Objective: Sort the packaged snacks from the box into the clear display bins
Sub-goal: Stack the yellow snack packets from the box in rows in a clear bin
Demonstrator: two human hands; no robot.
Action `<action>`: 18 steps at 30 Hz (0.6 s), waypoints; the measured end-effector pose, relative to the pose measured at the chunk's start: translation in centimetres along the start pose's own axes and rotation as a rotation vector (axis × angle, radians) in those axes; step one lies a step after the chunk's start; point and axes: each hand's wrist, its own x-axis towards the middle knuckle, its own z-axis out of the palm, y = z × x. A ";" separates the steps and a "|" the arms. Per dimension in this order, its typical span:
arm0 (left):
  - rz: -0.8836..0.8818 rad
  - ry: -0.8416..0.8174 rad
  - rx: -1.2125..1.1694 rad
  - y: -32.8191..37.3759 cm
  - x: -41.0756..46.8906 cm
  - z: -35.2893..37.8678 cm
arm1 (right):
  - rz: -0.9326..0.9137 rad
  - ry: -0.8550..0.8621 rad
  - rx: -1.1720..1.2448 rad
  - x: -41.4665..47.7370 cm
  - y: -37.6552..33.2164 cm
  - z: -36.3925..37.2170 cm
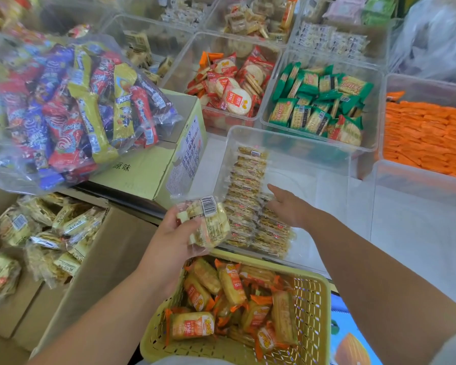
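My left hand (pixel 174 241) has its fingers curled around a small stack of snack packets (pixel 208 222), which it holds just by the near left corner of the clear bin (pixel 300 135). My right hand (pixel 290 209) reaches into this bin, fingers straight and a little apart, over the rows of packets (pixel 248 180) along its left wall. Whether it touches them I cannot tell. To the right of the rows the bin floor is bare. The box (pixel 111 248) stands near left, and the yellow basket (pixel 313 293) is nearest to me.

White display surface (pixel 416 233) under bright, even light
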 end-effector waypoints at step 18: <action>1.220 -0.207 1.141 0.9 -2.3 -1.0 | -0.529 0.050 0.884 -15.9 -6.6 1.2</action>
